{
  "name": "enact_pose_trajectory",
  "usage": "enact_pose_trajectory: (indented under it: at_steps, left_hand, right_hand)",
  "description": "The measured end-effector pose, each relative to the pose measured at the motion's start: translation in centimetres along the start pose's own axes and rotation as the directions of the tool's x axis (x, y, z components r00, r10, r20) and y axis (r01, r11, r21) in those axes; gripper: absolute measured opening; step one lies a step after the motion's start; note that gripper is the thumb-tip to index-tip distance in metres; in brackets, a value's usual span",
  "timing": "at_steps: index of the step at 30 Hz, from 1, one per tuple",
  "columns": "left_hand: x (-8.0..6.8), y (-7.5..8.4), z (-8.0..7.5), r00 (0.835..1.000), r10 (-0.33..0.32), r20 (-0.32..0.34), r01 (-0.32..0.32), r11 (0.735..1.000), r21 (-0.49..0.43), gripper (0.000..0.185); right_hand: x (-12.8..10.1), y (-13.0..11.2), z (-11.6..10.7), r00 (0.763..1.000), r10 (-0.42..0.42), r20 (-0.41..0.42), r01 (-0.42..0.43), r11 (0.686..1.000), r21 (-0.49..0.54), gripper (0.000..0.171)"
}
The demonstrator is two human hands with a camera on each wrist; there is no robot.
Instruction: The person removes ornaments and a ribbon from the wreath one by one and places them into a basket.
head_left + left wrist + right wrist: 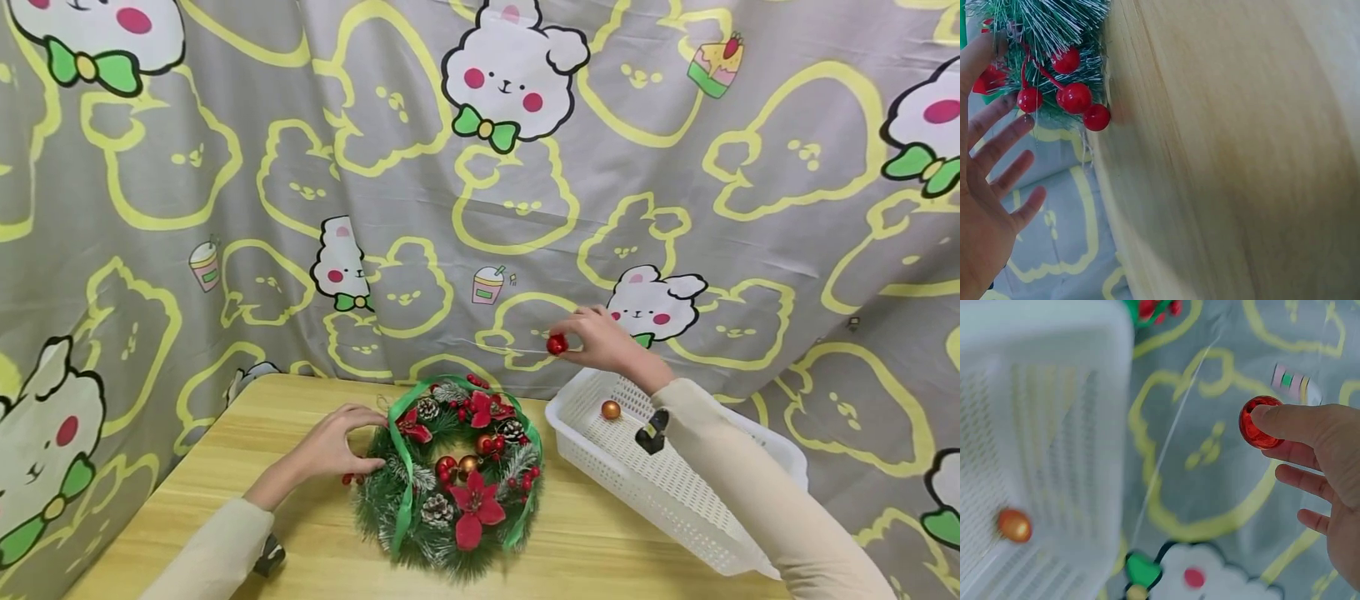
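A green Christmas wreath [408,546] lies on the wooden table, dressed with red poinsettias, pine cones, berries, small baubles and a green ribbon [402,508]. My left hand [333,446] is at its left edge, thumb and fingers spread around the outer greenery. Red berries [1077,98] hang beside the left fingers in the left wrist view. My right hand [600,337] is raised above the far end of the white basket, and its thumb and fingertips pinch a shiny red bauble [1260,422]. A single gold-orange bauble [611,410] lies inside the basket [622,479].
The perforated basket stands to the right of the wreath, slanting across the table's right side. Behind the table [225,467] hangs a grey curtain [405,200] with yellow outlines and white cartoon animals. A dark wrist strap mount [652,431] sits on the right sleeve.
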State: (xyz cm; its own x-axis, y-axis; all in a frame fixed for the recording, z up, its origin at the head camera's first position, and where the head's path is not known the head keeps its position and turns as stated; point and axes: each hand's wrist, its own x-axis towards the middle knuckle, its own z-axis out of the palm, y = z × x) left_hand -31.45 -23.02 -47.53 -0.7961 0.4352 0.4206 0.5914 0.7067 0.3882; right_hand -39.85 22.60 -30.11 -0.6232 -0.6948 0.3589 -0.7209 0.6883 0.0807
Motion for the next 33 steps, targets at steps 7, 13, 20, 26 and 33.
enact_pose_trajectory:
  at_steps: [7,13,20,26,33]
  left_hand:
    - [0.0,0.0,0.0,1.000,-0.005,0.001,0.005,1.000,0.000,0.057]
    - [0.0,-0.1,0.0,1.000,-0.007,0.009,0.007,1.000,0.005,0.057]
    - [0.0,0.0,-0.1,1.000,-0.007,0.005,0.007,1.000,-0.001,0.056]
    - [0.0,0.1,-0.1,1.000,-0.007,0.003,0.006,1.000,0.001,0.056]
    - [-0.1,0.0,0.0,1.000,-0.013,0.002,0.013,1.000,0.006,0.057]
  right_hand:
    - [-3.9,3.7,0.8,0.997,0.076,0.000,-0.076,0.994,-0.076,0.022]
    - [-7.0,5.8,1.9,0.990,0.137,0.042,-0.131,0.984,-0.119,0.027]
    - [-9.6,7.4,4.6,0.998,0.059,0.038,-0.050,0.981,-0.189,0.031]
    - [-10.3,6.9,7.1,0.998,0.011,0.062,0.001,0.982,-0.190,0.031]
    - [-10.4,6.2,8.6,0.994,-0.009,0.108,0.026,0.986,-0.163,0.031]
